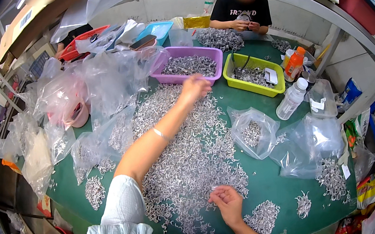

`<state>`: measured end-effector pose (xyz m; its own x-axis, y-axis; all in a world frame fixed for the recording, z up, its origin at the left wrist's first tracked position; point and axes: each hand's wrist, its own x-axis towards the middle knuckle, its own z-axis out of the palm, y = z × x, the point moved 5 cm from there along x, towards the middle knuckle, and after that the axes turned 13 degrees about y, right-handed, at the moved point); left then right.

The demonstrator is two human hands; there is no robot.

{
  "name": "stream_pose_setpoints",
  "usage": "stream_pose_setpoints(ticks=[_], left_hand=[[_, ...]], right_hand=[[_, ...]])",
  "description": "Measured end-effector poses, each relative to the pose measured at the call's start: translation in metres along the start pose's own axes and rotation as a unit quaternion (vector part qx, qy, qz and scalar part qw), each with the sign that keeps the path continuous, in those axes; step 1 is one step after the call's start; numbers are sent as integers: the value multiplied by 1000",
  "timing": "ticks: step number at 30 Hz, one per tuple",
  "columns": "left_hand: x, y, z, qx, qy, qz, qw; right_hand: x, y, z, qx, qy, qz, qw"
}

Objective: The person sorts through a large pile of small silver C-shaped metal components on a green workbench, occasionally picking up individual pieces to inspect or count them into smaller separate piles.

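Head view: the left hand [196, 86] is at the near rim of the purple basin [167, 78], blurred, its fingers bent; I cannot tell whether they pinch anything or touch the rim. The right hand [228, 203] is well back toward the body, at the near right fringe of the pile, thumb and forefinger brought close together; whether a piece sits between their tips is too small to tell.

Small curved metal pieces [202, 148] spread between the two hands, reaching under the left forearm and up to the basin's near side; more fill the basin beyond the left hand. Just right of that hand stands a yellow-green basin [253, 86], with a strip of green table [267, 177] showing between the pile and its near side. That strip runs toward the right hand, bounded farther right by a clear bag [269, 126] and a white bottle [291, 100]. Beside the right hand, on its right, is a small heap [263, 218], then a smaller mound [303, 205], with green surface between them. Left of the left forearm, plastic bags [104, 81] crowd the table's edge.
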<state>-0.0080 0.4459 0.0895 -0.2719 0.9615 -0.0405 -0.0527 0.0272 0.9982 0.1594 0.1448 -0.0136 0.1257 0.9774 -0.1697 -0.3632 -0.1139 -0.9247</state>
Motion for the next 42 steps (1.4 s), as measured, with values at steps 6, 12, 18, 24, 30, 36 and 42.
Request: stream_pose_setpoints(ticks=[6, 12, 18, 24, 30, 36, 42], left_hand=[[-125, -39, 21, 11, -340, -2, 940], [-238, -35, -32, 217, -383, 44, 897], [-288, -51, -55, 102, -249, -79, 960], [-310, -39, -56, 16, -146, -44, 988], [-332, -37, -45, 16, -171, 12, 985], [-366, -64, -55, 200, -162, 206, 944], [-381, -64, -39, 44, -225, 15, 973]], right_hand=[[1, -18, -6, -37, 43, -40, 998], [-1, -19, -5, 6, 70, -74, 995], [-15, -34, -1, 10, 27, -136, 990], [-33, -52, 2, 52, -3, -160, 986], [-60, -64, -18, 36, 14, -181, 983], [-77, -50, -92, -83, 145, -135, 977], [-99, -62, -99, 14, 172, -122, 977]])
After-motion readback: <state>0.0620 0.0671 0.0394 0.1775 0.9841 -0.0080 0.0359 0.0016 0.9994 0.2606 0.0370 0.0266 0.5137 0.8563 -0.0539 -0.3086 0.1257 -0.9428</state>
